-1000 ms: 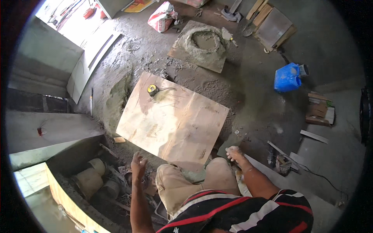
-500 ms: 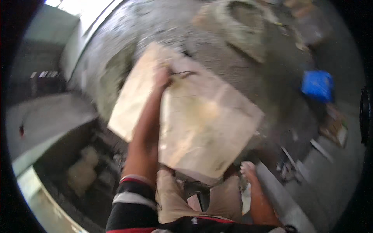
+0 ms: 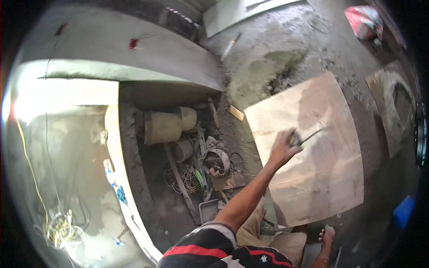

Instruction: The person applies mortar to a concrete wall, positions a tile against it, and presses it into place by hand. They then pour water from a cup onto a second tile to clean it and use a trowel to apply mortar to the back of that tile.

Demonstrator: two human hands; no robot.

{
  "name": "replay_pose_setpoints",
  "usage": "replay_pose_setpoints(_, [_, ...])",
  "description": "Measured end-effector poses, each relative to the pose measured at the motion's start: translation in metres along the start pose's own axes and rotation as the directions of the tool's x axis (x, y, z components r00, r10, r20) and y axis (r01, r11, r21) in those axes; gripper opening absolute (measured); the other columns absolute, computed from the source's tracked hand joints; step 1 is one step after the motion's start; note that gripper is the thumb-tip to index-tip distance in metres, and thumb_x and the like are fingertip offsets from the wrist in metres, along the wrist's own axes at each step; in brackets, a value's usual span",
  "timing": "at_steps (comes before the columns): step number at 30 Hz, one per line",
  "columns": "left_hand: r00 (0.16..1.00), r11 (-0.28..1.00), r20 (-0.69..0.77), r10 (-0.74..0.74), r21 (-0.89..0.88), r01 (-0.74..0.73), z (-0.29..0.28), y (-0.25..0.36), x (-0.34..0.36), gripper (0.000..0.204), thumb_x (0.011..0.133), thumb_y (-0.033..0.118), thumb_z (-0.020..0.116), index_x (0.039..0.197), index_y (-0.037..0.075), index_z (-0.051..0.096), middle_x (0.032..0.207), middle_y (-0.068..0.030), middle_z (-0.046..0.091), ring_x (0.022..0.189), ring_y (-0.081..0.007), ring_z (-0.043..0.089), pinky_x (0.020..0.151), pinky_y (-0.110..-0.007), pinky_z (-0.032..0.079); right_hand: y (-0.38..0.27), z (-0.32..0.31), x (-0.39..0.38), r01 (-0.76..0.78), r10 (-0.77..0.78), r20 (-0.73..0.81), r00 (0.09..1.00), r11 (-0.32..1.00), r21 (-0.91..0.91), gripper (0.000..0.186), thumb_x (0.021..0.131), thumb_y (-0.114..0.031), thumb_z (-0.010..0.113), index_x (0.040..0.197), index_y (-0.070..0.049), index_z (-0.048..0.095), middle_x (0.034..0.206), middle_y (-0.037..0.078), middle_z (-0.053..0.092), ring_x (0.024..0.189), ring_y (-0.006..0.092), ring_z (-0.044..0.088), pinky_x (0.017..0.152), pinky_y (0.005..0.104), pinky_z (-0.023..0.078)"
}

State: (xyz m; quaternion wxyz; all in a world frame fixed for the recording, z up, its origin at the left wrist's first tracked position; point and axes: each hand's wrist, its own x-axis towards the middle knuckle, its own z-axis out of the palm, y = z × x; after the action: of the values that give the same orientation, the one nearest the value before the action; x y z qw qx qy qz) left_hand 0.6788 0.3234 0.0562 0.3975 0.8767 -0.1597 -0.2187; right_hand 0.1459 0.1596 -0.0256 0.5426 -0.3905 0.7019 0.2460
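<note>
My left hand [image 3: 283,149] is closed on a yellow-and-black tape measure [image 3: 293,139] with a dark strip sticking out to the right, over a pale plywood sheet [image 3: 313,187] on the floor. My right hand [image 3: 325,237], low at the right beside the sheet's near edge, has curled, dust-coated fingers; whether they hold anything is hard to make out. A small wooden offcut [image 3: 236,113] lies just left of the sheet.
Left are a recess with buckets [image 3: 162,127], loose sticks and wire, a bright ledge [image 3: 111,143] and coiled cord [image 3: 62,230]. At right lie a mortar-covered board [image 3: 379,109] and blue container [image 3: 403,210]. A sack [image 3: 363,22] and long white-bladed tool [image 3: 230,47] lie farther back.
My left hand has reached onto the plywood and taken hold of the tape measure. The view has swung left, bringing more of the recess and ledge into sight.
</note>
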Motion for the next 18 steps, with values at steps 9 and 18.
replay_pose_setpoints(9, [0.708,0.999,-0.705,0.048,0.042,-0.026,-0.472,0.025,-0.132,0.042,0.076,-0.007,0.077,0.115,0.000,0.063,0.095,-0.0018,0.062,0.088,-0.0117,0.060,0.078,-0.026,0.051,-0.123,0.018,-0.045,0.327,-0.327,-0.001,0.945,0.945,-0.006,0.018,0.100,-0.032,0.052,0.095,-0.015,0.049,0.073,-0.001,0.052,0.053,0.0108,0.051,0.038,0.0276,0.038])
replay_pose_setpoints(18, [0.349,0.783,-0.835,-0.426,-0.147,0.604,-0.686,-0.190,-0.222,0.068,0.077,0.035,0.081,0.137,0.010,0.059,0.113,-0.0140,0.069,0.089,-0.0220,0.067,0.064,-0.034,0.055,-0.113,0.077,-0.075,0.263,-0.277,-0.052,0.959,0.946,-0.189,0.014,0.098,-0.025,0.056,0.102,-0.011,0.058,0.075,0.002,0.057,0.058,0.0142,0.054,0.044,0.0316,0.040])
